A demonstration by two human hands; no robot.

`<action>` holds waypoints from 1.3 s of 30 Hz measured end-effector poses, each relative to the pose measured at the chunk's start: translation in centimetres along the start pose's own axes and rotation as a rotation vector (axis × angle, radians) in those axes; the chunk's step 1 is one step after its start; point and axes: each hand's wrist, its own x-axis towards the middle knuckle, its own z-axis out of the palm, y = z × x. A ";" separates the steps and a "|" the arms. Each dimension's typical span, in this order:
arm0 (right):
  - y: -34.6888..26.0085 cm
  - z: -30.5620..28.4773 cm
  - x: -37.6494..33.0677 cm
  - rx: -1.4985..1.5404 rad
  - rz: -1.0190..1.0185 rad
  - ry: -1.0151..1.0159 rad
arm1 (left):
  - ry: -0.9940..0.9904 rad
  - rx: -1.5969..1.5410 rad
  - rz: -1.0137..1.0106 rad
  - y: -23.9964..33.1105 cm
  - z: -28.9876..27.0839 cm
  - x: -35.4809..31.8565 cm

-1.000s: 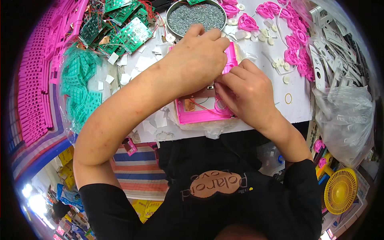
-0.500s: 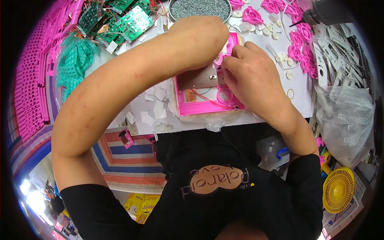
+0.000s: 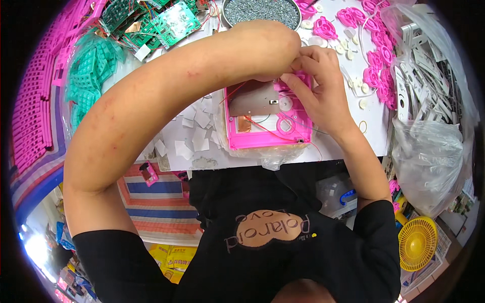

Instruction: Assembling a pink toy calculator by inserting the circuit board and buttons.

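The pink casing [image 3: 241, 140] lies at one o'clock on the counter [image 3: 376, 121]; my right hand [image 3: 323, 76] bends its fingers over the two-o'clock corner, probably steadying it, while my left hand [image 3: 275, 48] hides its fingers, so either grip: can't tell.

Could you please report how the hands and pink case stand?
Left hand and right hand together at far end of pink case, grip unclear. Brown board inside. Left arm hides part.

Left hand [image 3: 282, 53]: fingers hidden from view
Pink case [image 3: 252, 140]: far part mostly covered
Metal dish [image 3: 224, 15]: cut by top edge
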 end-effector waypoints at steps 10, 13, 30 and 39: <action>-0.2 -1.6 0.9 -0.188 -0.205 -0.161 | 0.000 0.026 0.009 -1.0 0.4 -0.1; -1.4 -2.4 0.1 -0.314 -0.331 -0.186 | -0.017 0.045 -0.001 -0.9 0.5 0.0; -2.4 -0.8 -0.9 -0.351 -0.201 -0.148 | -0.227 0.228 0.237 -0.4 -1.3 -0.1; -3.0 -1.0 -1.1 -0.420 -0.160 -0.228 | 0.068 0.136 0.263 -1.9 0.6 -0.8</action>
